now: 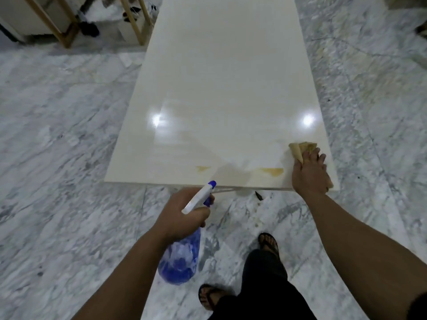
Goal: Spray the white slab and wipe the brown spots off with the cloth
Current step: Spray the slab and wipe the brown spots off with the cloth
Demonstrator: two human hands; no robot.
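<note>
A long glossy white slab (226, 93) lies on the marble floor and runs away from me. Two brown spots sit near its front edge: a small one (202, 168) at the left and a larger one (273, 171) at the right. My left hand (182, 213) grips a blue spray bottle (182, 257) just short of the slab's front edge, its white-and-blue nozzle aimed toward the slab. My right hand (308, 174) presses a tan cloth (301, 150) on the slab's front right corner, just right of the larger spot.
Grey-veined marble floor (57, 146) surrounds the slab. Wooden furniture legs (136, 21) and dark items stand at the far left. My sandalled feet (269, 242) and dark trousers are below, near the slab's front edge. A small dark scrap (258, 195) lies by that edge.
</note>
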